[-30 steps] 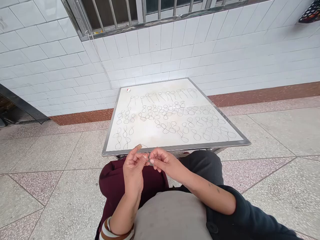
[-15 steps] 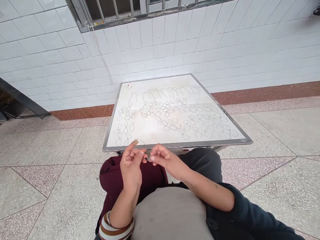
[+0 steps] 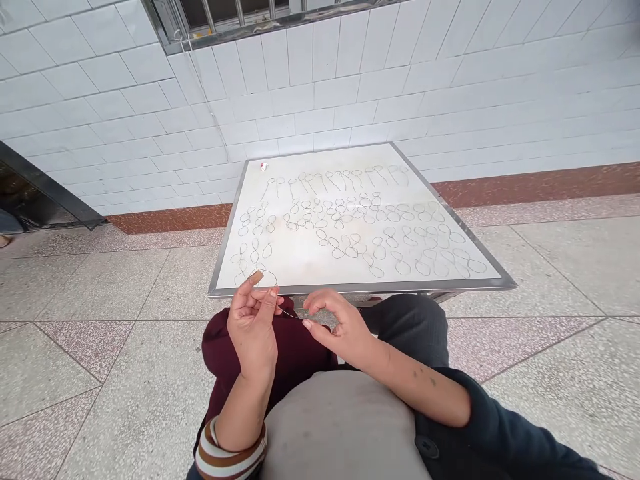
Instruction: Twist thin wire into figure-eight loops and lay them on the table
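Observation:
My left hand (image 3: 254, 330) pinches a thin wire (image 3: 289, 313) between thumb and fingers. Part of it curves up in a loop above the hand, and a straight end sticks out to the right. A brownish strip of tape (image 3: 257, 277) covers one of the left fingertips. My right hand (image 3: 345, 330) is beside the wire's end, thumb and forefinger apart; whether the thumb tip touches the end I cannot tell. Past the hands, several rows of thin wire loops (image 3: 379, 248), many shaped like figure eights, lie on the white table (image 3: 300, 263).
The table has a grey metal edge (image 3: 360, 289) and stands near a white tiled wall (image 3: 330, 93). A small red-and-white object (image 3: 264, 167) lies at its far left corner. Window bars (image 3: 240, 12) are above. Speckled floor (image 3: 150, 387) surrounds my legs (image 3: 410, 330).
My right thumb and forefinger have come apart from their pinch near the left fingers. The left hand has shifted slightly left with the wire, widening the gap. The view has turned a little.

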Demonstrator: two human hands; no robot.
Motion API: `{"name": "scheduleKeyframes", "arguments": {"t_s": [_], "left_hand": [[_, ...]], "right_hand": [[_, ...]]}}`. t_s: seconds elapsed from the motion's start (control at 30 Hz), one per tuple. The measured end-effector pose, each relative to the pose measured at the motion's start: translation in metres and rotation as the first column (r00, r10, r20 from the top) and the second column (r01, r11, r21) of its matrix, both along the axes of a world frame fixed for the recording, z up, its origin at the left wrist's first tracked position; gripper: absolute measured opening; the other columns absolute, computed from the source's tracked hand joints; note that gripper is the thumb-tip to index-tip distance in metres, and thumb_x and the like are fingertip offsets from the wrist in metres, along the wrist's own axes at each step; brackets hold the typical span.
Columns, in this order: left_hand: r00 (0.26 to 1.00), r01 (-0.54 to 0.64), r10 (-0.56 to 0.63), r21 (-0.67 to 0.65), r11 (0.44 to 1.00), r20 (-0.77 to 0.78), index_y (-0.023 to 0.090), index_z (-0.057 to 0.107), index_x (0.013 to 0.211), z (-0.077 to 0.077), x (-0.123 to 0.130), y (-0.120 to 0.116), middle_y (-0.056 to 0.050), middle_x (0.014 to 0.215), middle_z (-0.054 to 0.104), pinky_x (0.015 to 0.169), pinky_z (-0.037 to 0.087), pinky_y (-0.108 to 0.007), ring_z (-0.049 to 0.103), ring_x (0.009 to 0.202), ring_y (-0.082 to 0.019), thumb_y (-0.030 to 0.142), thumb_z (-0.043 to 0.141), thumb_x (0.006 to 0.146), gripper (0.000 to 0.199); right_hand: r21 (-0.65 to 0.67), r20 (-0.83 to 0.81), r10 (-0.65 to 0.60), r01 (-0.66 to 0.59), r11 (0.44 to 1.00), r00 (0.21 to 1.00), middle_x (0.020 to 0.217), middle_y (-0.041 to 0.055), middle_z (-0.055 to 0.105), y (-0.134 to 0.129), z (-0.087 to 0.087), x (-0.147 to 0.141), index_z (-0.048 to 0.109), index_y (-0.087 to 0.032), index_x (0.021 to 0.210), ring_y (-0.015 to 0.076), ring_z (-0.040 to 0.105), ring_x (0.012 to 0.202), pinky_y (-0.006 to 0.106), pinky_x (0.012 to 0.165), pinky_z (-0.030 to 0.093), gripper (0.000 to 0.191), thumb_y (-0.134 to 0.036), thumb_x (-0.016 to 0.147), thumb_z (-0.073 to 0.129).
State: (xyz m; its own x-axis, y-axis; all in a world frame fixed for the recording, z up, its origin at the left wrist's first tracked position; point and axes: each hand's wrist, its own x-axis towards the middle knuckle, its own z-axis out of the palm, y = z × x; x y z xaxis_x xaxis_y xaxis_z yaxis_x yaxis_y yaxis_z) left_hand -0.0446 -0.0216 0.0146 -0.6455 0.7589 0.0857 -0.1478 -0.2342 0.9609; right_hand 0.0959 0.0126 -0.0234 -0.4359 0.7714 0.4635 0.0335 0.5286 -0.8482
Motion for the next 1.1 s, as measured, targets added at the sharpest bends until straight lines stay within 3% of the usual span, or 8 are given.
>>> {"name": "scheduleKeyframes", "arguments": {"t_s": [0.07, 0.13, 0.27, 0.37, 0.57, 0.73, 0.83, 1.1], "left_hand": [[0.998, -0.003, 0.002, -0.020, 1.000, -0.069, 0.019, 0.065, 0.109, -0.001, 0.003, -0.001, 0.003, 0.069, 0.062, 0.058, 0.048, -0.021, 0.062, 0.063, -0.011, 0.023, 0.074, 0.073, 0.038], [0.995, -0.002, 0.000, -0.021, 1.000, -0.102, 0.019, 0.065, 0.108, -0.001, 0.006, -0.001, 0.003, 0.071, 0.064, 0.065, 0.051, -0.023, 0.062, 0.064, -0.010, 0.022, 0.073, 0.074, 0.036], [0.994, 0.002, -0.002, -0.006, 1.000, -0.108, 0.020, 0.065, 0.108, -0.001, 0.010, 0.000, 0.003, 0.070, 0.062, 0.071, 0.052, -0.025, 0.062, 0.065, -0.010, 0.022, 0.072, 0.074, 0.035], [0.996, -0.007, 0.008, 0.016, 1.000, -0.091, 0.019, 0.065, 0.107, 0.000, 0.009, 0.001, 0.004, 0.069, 0.061, 0.071, 0.053, -0.026, 0.062, 0.064, -0.010, 0.022, 0.073, 0.074, 0.035], [0.997, -0.046, 0.050, 0.066, 0.997, -0.052, 0.019, 0.065, 0.106, -0.003, 0.005, 0.005, 0.005, 0.071, 0.063, 0.075, 0.053, -0.027, 0.063, 0.063, -0.009, 0.018, 0.073, 0.073, 0.034], [0.997, -0.043, 0.046, 0.055, 0.998, -0.059, 0.019, 0.064, 0.109, -0.006, 0.000, 0.006, 0.006, 0.067, 0.063, 0.078, 0.053, -0.026, 0.064, 0.063, -0.009, 0.017, 0.073, 0.073, 0.038], [0.997, -0.044, 0.047, 0.048, 0.998, -0.057, 0.020, 0.063, 0.110, -0.006, -0.001, 0.005, 0.006, 0.066, 0.063, 0.077, 0.053, -0.026, 0.064, 0.064, -0.009, 0.017, 0.074, 0.072, 0.039], [0.994, -0.067, 0.071, 0.057, 0.996, -0.079, 0.020, 0.063, 0.109, -0.001, -0.001, 0.007, 0.006, 0.065, 0.063, 0.076, 0.052, -0.025, 0.065, 0.064, -0.009, 0.017, 0.074, 0.072, 0.038]], "right_hand": [[0.287, 0.156, -0.118, 0.069, 0.955, 0.981, 0.096, 0.0060, 0.065, 0.004, 0.008, 0.004, 0.059, -0.024, 0.092, 0.0223, 0.055, 0.096, 0.041, 0.086, 0.043, 0.008, -0.029, 0.087, 0.061], [0.453, 0.267, -0.172, 0.034, 0.891, 0.948, 0.097, 0.0054, 0.068, 0.006, 0.013, 0.005, 0.062, -0.025, 0.098, 0.0234, 0.054, 0.099, 0.041, 0.086, 0.040, 0.010, -0.028, 0.089, 0.060], [0.512, 0.395, -0.217, -0.018, 0.859, 0.893, 0.083, 0.0050, 0.068, 0.005, 0.011, -0.001, 0.063, -0.023, 0.102, 0.0206, 0.055, 0.084, 0.036, 0.072, 0.038, 0.015, -0.029, 0.094, 0.052], [0.500, 0.429, -0.238, -0.009, 0.866, 0.872, 0.075, 0.0049, 0.066, 0.003, 0.004, -0.008, 0.063, -0.020, 0.104, 0.0184, 0.055, 0.073, 0.034, 0.067, 0.037, 0.020, -0.026, 0.097, 0.045], [0.481, 0.470, -0.256, -0.002, 0.877, 0.845, 0.076, 0.0054, 0.067, 0.001, -0.011, -0.019, 0.059, -0.017, 0.111, 0.0177, 0.061, 0.071, 0.031, 0.069, 0.044, 0.024, -0.014, 0.096, 0.041], [0.268, 0.406, -0.078, -0.037, 0.963, 0.910, 0.085, 0.0027, 0.070, -0.001, -0.015, -0.020, 0.055, -0.018, 0.116, 0.0115, 0.065, 0.068, 0.023, 0.063, 0.049, 0.026, -0.014, 0.096, 0.039], [0.145, 0.367, 0.021, -0.079, 0.986, 0.930, 0.089, 0.0015, 0.069, -0.001, -0.015, -0.021, 0.052, -0.019, 0.118, 0.0088, 0.065, 0.062, 0.021, 0.063, 0.051, 0.028, -0.015, 0.097, 0.034], [0.039, 0.262, 0.048, -0.061, 0.997, 0.964, 0.085, 0.0008, 0.070, -0.004, -0.018, -0.028, 0.053, -0.019, 0.121, 0.0107, 0.067, 0.069, 0.024, 0.069, 0.053, 0.031, -0.019, 0.098, 0.033]]}}
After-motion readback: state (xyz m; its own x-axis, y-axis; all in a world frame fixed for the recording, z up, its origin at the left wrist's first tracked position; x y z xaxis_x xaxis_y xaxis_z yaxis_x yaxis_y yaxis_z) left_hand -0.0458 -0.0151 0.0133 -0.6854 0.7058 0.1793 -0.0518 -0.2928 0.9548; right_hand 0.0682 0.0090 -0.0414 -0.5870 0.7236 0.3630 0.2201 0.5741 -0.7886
